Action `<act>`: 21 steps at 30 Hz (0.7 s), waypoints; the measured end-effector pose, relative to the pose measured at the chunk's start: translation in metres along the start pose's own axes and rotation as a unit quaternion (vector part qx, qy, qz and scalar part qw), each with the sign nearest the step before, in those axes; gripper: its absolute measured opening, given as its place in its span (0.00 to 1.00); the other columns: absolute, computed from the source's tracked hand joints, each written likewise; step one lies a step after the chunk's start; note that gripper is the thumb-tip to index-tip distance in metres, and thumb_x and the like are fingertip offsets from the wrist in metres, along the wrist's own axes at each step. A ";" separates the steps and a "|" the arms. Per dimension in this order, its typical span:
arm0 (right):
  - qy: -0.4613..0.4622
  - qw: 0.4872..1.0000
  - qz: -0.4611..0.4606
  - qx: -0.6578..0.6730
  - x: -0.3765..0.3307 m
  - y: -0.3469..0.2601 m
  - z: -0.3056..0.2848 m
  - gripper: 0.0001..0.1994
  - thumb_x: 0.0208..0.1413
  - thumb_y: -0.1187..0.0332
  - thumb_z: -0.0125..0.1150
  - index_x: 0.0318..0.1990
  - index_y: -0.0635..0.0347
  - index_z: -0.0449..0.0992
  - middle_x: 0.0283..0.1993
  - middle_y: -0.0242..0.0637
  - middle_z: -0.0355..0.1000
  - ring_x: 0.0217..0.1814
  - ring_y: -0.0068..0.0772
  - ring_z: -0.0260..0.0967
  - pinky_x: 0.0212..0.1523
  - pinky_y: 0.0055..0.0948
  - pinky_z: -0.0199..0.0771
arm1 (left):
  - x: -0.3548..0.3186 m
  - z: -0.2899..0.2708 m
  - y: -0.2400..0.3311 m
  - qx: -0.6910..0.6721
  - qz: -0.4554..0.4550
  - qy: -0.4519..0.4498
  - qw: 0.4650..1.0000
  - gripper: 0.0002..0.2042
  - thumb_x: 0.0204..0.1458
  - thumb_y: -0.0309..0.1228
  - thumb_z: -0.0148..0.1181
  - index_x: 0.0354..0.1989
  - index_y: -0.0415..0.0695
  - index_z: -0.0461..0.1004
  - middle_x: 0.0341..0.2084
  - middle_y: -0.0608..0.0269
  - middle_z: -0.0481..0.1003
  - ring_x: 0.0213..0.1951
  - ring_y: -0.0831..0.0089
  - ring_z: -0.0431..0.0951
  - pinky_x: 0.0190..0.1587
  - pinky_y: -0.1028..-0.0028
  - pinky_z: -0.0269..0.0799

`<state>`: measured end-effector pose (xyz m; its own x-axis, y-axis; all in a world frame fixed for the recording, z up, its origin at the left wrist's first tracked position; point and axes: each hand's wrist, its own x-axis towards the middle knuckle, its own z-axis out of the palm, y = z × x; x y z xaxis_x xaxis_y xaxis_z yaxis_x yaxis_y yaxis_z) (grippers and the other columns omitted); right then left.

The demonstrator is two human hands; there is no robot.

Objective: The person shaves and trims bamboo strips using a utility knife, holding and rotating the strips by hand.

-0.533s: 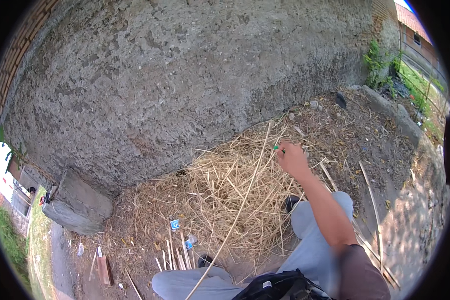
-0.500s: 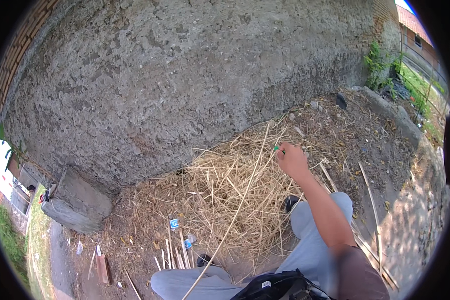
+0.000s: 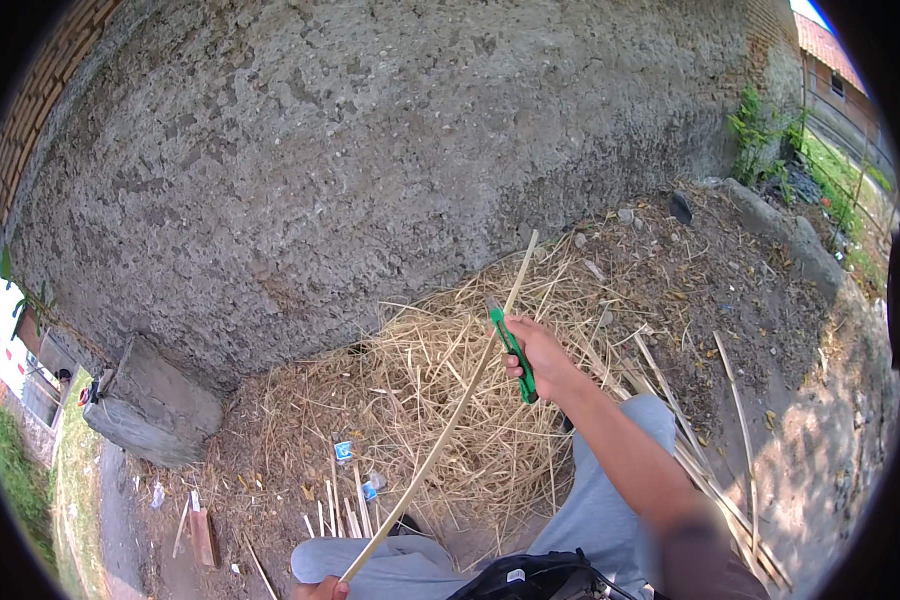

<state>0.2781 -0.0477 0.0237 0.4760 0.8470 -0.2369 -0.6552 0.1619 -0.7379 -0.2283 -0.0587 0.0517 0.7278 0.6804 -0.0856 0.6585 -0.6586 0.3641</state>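
My right hand point(image 3: 542, 358) is closed around a green utility knife point(image 3: 511, 352). The knife's front end lies against or just beside the upper part of a long, thin bamboo strip point(image 3: 448, 432). At the lower edge my left hand point(image 3: 320, 590), only partly in the picture, grips the near end of that strip. The strip slants up and away to the right, over a heap of pale shavings point(image 3: 475, 400) on the ground between my knees and the wall.
A rough plastered wall point(image 3: 370, 170) rises in front. More strips point(image 3: 735, 520) lie right of my leg, and short pieces point(image 3: 350, 510) near my left foot. A concrete block point(image 3: 160, 400) stands at the left, with a reddish-brown wooden piece point(image 3: 203, 538) nearer me.
My right hand has drawn back toward me and to the left, and the knife now shows fully. The strip has turned flatter side up, and my left hand has come into view.
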 end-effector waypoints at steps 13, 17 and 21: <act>0.025 0.982 -0.090 0.163 0.017 0.024 0.021 0.08 0.70 0.63 0.47 0.40 0.55 0.60 0.35 0.36 0.66 0.22 0.22 0.60 0.19 0.22 0.60 | 0.098 -0.050 0.031 0.266 0.021 0.023 0.964 0.22 0.57 0.46 0.58 0.41 0.34 0.69 0.27 0.46 0.76 0.30 0.50 0.80 0.28 0.54 0.72; -0.009 0.982 -0.101 0.157 0.019 0.031 0.030 0.08 0.69 0.63 0.47 0.40 0.55 0.60 0.34 0.37 0.67 0.21 0.21 0.59 0.18 0.22 0.59 | 0.163 -0.033 0.066 0.100 0.035 0.152 0.983 0.24 0.53 0.52 0.61 0.43 0.40 0.73 0.35 0.52 0.77 0.36 0.55 0.80 0.37 0.59 0.73; -0.013 0.982 -0.104 0.159 0.017 0.034 0.028 0.09 0.69 0.64 0.48 0.38 0.57 0.61 0.35 0.37 0.67 0.21 0.23 0.59 0.18 0.22 0.58 | 0.244 -0.011 0.102 -0.033 -0.014 0.062 0.997 0.29 0.62 0.56 0.47 0.43 0.36 0.73 0.37 0.50 0.80 0.35 0.59 0.82 0.38 0.61 0.75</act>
<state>0.2479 -0.0135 0.0123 0.6063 0.7909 -0.0830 -0.6979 0.4792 -0.5323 0.0143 0.0441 0.0783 0.6779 0.7350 0.0182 0.6607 -0.6198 0.4235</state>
